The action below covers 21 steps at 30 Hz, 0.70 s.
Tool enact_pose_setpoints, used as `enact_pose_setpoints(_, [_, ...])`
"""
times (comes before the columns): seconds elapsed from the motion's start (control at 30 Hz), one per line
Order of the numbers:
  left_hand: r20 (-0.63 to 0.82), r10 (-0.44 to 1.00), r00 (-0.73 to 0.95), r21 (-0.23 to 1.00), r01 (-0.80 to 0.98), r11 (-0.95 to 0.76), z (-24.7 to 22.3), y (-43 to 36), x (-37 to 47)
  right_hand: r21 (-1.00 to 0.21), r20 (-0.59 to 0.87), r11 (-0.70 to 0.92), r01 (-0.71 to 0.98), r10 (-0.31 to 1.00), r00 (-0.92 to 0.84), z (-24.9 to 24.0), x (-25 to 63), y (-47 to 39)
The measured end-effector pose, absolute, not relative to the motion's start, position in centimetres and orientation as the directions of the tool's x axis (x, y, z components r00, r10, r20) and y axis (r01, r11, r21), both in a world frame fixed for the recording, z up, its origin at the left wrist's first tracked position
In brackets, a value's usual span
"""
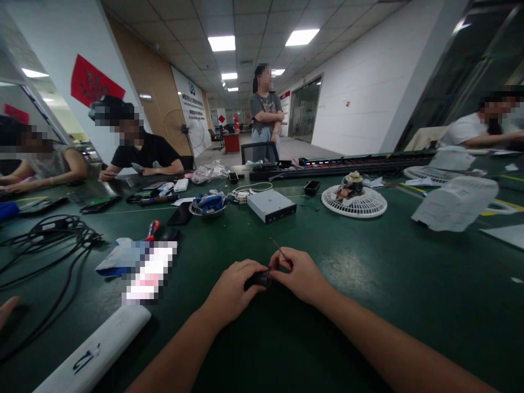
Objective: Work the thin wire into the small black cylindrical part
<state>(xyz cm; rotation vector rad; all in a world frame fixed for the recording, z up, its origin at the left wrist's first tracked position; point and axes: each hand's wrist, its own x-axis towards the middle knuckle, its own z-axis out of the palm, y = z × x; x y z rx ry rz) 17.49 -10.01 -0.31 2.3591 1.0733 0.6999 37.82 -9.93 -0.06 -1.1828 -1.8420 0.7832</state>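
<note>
Above the green table, my left hand (237,289) is closed around a short dark cylindrical piece (262,280), one end of which faces my right hand. My right hand (297,273) is closed with a thin, dark, rod-like tool (278,247) in its fingers; the tool's slim end points up and to the left. The right thumb and fingertips meet the end of the cylinder, and whether they grip a small part there is hidden. Just beyond both hands lies a silver disc drive (271,204).
A white fan grille (354,206) with a motor stands at the right, near a white plastic housing (456,203). A bowl of blue pieces (208,203), a red-handled tool (153,229), black cables (53,232) and a long white case (96,349) lie leftward. Other people are around the table.
</note>
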Motion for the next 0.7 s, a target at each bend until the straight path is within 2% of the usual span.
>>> enact_pose_setpoints(0.1, [0.26, 0.769, 0.584, 0.593, 0.532, -0.604, -0.32, -10.1, 17.46, -0.789, 0.308, 0.408, 0.459, 0.91, -0.278, 0.09, 37.99, -9.99])
enact_pose_setpoints(0.3, [0.285, 0.751, 0.596, 0.604, 0.497, -0.623, -0.22, -10.22, 17.59, -0.796, 0.29, 0.452, 0.403, 0.869, -0.401, 0.34, 38.16, -10.26])
enact_pose_setpoints(0.4, [0.302, 0.751, 0.588, 0.611, 0.485, -0.626, -0.11, -10.27, 17.65, -0.857, 0.211, 0.371, 0.358, 0.886, -0.412, 0.1, 38.15, -10.16])
enact_pose_setpoints(0.57, [0.332, 0.74, 0.585, 0.608, 0.467, -0.642, -0.02, -10.27, 17.58, -0.946, 0.037, 0.142, 0.292, 0.94, -0.338, -0.36, 37.78, -9.93])
enact_pose_setpoints(0.63, [0.336, 0.746, 0.575, 0.605, 0.475, -0.639, -0.05, -10.25, 17.57, -0.926, 0.039, 0.154, 0.345, 0.947, -0.319, -0.22, 37.56, -10.05])
enact_pose_setpoints(0.7, [0.331, 0.768, 0.548, 0.605, 0.501, -0.619, -0.13, -10.2, 17.59, -0.857, 0.08, 0.215, 0.469, 0.953, -0.291, 0.16, 37.37, -10.32])
